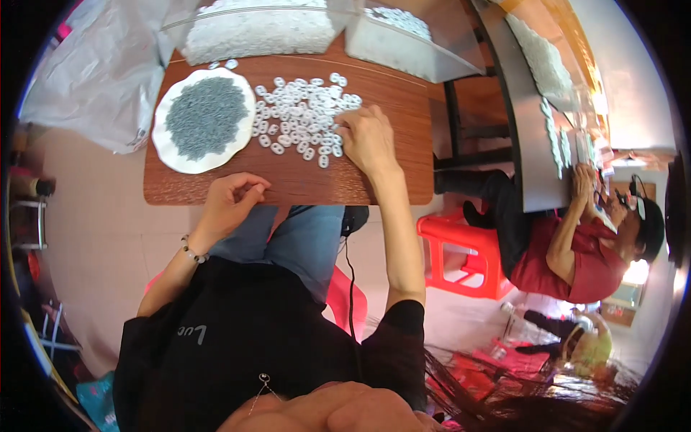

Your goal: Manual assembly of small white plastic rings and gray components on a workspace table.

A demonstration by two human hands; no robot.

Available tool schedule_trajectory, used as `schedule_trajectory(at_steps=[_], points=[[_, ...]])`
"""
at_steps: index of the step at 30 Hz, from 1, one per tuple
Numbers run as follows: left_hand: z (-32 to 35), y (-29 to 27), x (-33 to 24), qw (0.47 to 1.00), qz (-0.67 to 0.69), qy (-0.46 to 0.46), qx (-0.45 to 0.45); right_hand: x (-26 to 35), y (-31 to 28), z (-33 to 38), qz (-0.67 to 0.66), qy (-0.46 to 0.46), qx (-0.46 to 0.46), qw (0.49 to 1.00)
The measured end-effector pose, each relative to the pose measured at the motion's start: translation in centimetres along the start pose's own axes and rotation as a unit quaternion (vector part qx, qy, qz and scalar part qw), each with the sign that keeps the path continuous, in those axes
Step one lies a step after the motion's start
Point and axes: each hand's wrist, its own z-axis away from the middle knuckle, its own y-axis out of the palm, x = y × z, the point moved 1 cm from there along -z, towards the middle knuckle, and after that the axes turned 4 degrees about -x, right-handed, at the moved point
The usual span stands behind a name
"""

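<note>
Many small white oval pieces with two holes each (302,115) lie in a loose heap on the brown wooden table. At the heap's right edge my right hand (368,140) rests with bent fingers, its fingertips touching the pieces; what they grip, if anything, is hidden. My left hand (234,198) is by the table's front edge, thumb and fingers closed together; anything between them is too small to make out. Just beyond it stands a white scalloped plate (167,153) filled with small grey-blue slender pieces (206,115).
Two clear bins of white pieces, a wide bin (263,32) and a smaller bin (392,50), stand along the table's far side. A plastic bag (108,86) hangs at the left. On the right, a person in red (576,259) works at another table, near a red stool (468,252).
</note>
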Motion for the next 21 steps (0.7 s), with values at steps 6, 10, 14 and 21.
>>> schedule_trajectory(at_steps=[6,10,14,21], points=[[0.0,0.0,0.0,1.000,-0.014,0.016,-0.002,-0.6,0.5,-0.7,-0.006,0.003,0.009,1.000],[0.0,0.1,0.1,1.000,0.003,-0.011,0.001,-0.6,0.7,-0.5,-0.023,0.011,0.021,0.999],[-0.2,0.3,0.4,1.000,0.005,-0.001,0.003,-0.6,0.9,0.1,-0.036,0.012,0.003,0.999],[-0.2,-0.2,-0.7,0.999,0.000,-0.032,-0.002,1.2,-0.8,1.2,-0.104,0.018,-0.123,0.987]])
